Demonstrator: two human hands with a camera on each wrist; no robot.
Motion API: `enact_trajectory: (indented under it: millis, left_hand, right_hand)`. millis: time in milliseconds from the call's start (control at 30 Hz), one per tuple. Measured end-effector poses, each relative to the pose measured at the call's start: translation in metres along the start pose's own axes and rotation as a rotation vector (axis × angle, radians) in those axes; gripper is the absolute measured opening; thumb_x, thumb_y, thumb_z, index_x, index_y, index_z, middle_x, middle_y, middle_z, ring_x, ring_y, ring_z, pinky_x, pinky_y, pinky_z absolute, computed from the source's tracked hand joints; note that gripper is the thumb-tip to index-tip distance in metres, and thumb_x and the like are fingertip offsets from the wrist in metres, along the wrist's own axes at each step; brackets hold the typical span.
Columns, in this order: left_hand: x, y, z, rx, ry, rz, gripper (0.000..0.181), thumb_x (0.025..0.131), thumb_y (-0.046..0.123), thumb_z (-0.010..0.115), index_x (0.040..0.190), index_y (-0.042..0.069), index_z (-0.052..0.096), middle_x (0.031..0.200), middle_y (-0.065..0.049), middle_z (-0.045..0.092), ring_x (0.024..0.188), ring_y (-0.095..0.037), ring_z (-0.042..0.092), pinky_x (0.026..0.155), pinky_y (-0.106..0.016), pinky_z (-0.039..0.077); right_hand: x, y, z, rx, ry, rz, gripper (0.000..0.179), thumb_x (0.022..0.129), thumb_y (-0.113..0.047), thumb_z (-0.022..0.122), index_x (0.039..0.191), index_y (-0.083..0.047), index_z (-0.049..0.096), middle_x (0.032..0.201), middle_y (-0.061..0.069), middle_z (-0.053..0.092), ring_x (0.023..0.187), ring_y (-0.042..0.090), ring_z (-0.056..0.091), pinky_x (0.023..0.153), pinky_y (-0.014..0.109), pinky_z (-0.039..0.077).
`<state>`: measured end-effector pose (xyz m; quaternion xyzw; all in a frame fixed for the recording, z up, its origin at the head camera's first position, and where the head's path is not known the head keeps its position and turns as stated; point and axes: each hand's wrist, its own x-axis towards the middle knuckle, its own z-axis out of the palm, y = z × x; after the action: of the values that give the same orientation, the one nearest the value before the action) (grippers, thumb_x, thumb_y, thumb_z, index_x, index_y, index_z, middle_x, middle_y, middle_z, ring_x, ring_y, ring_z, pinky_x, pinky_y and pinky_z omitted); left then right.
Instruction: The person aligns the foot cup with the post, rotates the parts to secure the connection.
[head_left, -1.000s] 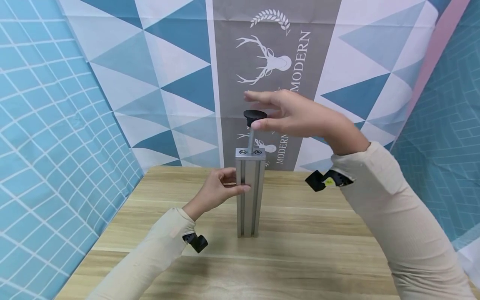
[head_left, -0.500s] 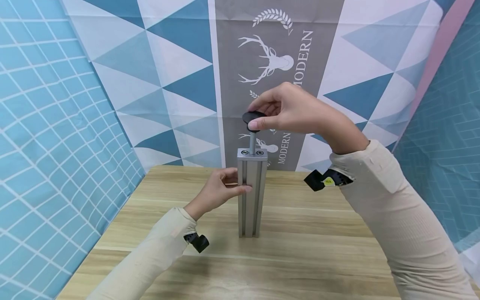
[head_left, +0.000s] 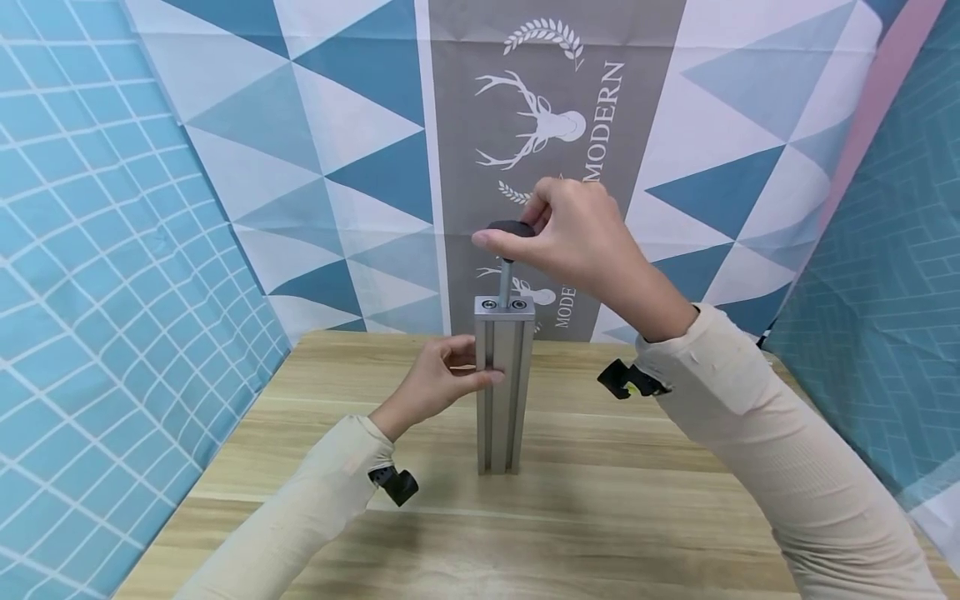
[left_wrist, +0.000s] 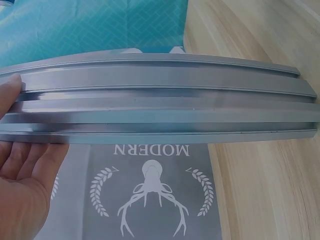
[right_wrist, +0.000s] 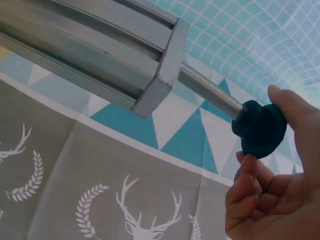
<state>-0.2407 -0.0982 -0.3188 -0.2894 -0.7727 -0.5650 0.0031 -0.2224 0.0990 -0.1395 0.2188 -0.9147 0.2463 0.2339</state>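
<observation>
I note the left hand point(head_left: 433, 382) gripping an upright grooved silver metal bar point(head_left: 501, 425), the right point(head_left: 579, 235) pinching its round black knob point(right_wrist: 261, 129).

A pale wood-grain surface point(head_left: 645, 467) spreads across the lower part of the head view, its streaks running side to side. Behind it, across the upper middle, stands a patterned backdrop point(head_left: 360, 150) of white, pale blue and deep blue triangles, crossed by faint creases. Its grey panel point(head_left: 570, 87), right of centre, bears a white deer head point(head_left: 562, 125), a leafy spray point(head_left: 546, 33) and the word MODERN point(head_left: 604, 121), all turned sideways. Rumpled blue cloth point(head_left: 127, 242) with a white grid fills the left side; teal herringbone cloth point(head_left: 892, 317) covers the right, beside a pink strip point(head_left: 872, 108) at upper right.
</observation>
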Motion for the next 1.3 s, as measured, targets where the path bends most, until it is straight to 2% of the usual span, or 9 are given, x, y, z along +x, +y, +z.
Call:
enact_trajectory:
  millis: [100,200,333,467,567,700,800,1033,1300]
  left_hand:
    - [-0.001,0.001,0.0,-0.002,-0.001,-0.009,0.034,0.083,0.018,0.076,0.115,0.009,0.067,0.106,-0.006,0.07,0.099,-0.018,0.068,0.081,-0.033,0.054]
    - [-0.001,0.001,0.0,-0.001,-0.001,-0.014,0.032,0.083,0.017,0.076,0.113,0.009,0.068,0.105,-0.006,0.07,0.098,-0.018,0.068,0.08,-0.033,0.054]
    - [0.0,0.0,0.0,-0.004,0.001,-0.012,0.03,0.083,0.017,0.076,0.11,0.008,0.068,0.103,-0.007,0.07,0.097,-0.018,0.068,0.079,-0.032,0.054]
    - [0.0,0.0,0.0,-0.007,0.003,-0.024,0.03,0.082,0.018,0.077,0.109,0.008,0.068,0.102,-0.007,0.07,0.096,-0.018,0.068,0.079,-0.032,0.054]
    - [-0.001,0.0,0.0,-0.009,0.004,-0.027,0.031,0.082,0.018,0.077,0.11,0.008,0.068,0.102,-0.007,0.07,0.096,-0.018,0.068,0.079,-0.032,0.054]
    - [-0.001,0.0,0.0,-0.016,-0.001,-0.013,0.033,0.082,0.017,0.077,0.113,0.008,0.068,0.104,-0.008,0.07,0.097,-0.018,0.068,0.08,-0.032,0.054]
    - [0.0,0.0,0.0,-0.018,-0.004,-0.002,0.033,0.082,0.016,0.076,0.113,0.007,0.068,0.104,-0.008,0.07,0.098,-0.019,0.068,0.08,-0.032,0.054]
    - [0.001,-0.001,-0.001,-0.024,-0.006,0.013,0.031,0.082,0.015,0.076,0.112,0.009,0.068,0.103,-0.005,0.07,0.098,-0.017,0.068,0.08,-0.032,0.054]
    - [0.0,-0.001,0.0,-0.026,-0.014,0.009,0.03,0.083,0.016,0.076,0.112,0.01,0.068,0.104,-0.004,0.07,0.098,-0.016,0.068,0.081,-0.032,0.054]
  right_hand:
    - [-0.001,-0.001,-0.003,-0.009,-0.035,0.009,0.055,0.08,-0.056,0.07,0.095,-0.003,0.064,0.088,0.009,0.064,0.079,0.023,0.057,0.074,0.037,0.045]
    - [0.001,0.001,-0.011,0.022,-0.165,-0.008,0.058,0.086,-0.053,0.065,0.115,-0.004,0.063,0.103,0.011,0.067,0.093,0.024,0.061,0.084,0.04,0.046]
    - [0.005,0.01,-0.024,0.159,-0.42,-0.123,0.056,0.097,-0.037,0.055,0.144,-0.009,0.044,0.134,0.011,0.056,0.117,0.026,0.057,0.097,0.045,0.042]
    - [0.009,0.019,-0.028,0.266,-0.553,-0.238,0.048,0.102,-0.018,0.047,0.148,-0.008,0.037,0.138,0.013,0.051,0.114,0.027,0.055,0.092,0.043,0.041]
    - [0.011,0.02,-0.023,0.263,-0.497,-0.245,0.042,0.1,-0.015,0.052,0.14,-0.004,0.048,0.124,0.013,0.06,0.103,0.024,0.06,0.086,0.038,0.044]
    - [0.009,0.013,-0.014,0.204,-0.315,-0.176,0.039,0.088,-0.027,0.07,0.118,-0.002,0.062,0.1,0.009,0.067,0.087,0.02,0.06,0.08,0.033,0.046]
    - [0.006,0.007,-0.008,0.173,-0.22,-0.104,0.044,0.081,-0.035,0.076,0.109,-0.003,0.062,0.095,0.008,0.064,0.084,0.02,0.056,0.078,0.034,0.044]
    - [-0.001,-0.004,-0.001,0.123,-0.15,0.052,0.054,0.078,-0.052,0.073,0.1,-0.007,0.054,0.092,0.007,0.058,0.076,0.023,0.055,0.066,0.036,0.045]
    - [-0.005,-0.006,0.0,0.085,-0.136,0.08,0.058,0.078,-0.057,0.071,0.1,-0.008,0.051,0.09,0.007,0.057,0.074,0.023,0.055,0.065,0.036,0.043]
